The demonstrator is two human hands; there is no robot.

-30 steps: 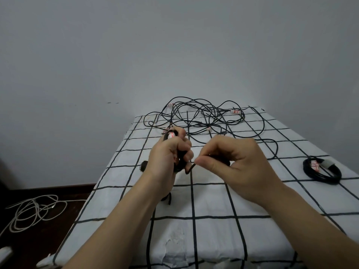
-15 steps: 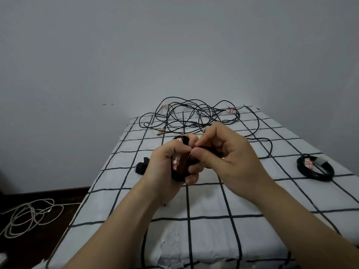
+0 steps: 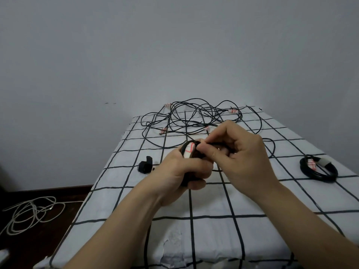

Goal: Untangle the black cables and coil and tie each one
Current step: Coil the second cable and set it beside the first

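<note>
My left hand grips a small coil of black cable with a white, red-marked label showing at its top. My right hand meets it from the right, thumb and forefinger pinching a black strap at the coil's top. A tangle of black cables with white tagged ends lies at the table's far end. One coiled black cable with a white band lies at the right. A short black strap lies left of my hands.
The table wears a white cloth with a black grid; its left edge drops to a dark floor. A loose white cable lies on the floor at lower left. A plain wall stands behind.
My right hand moved left from a gap beside the coil and closed onto its top. The left hand kept its grip, and the white label turned up into view.
</note>
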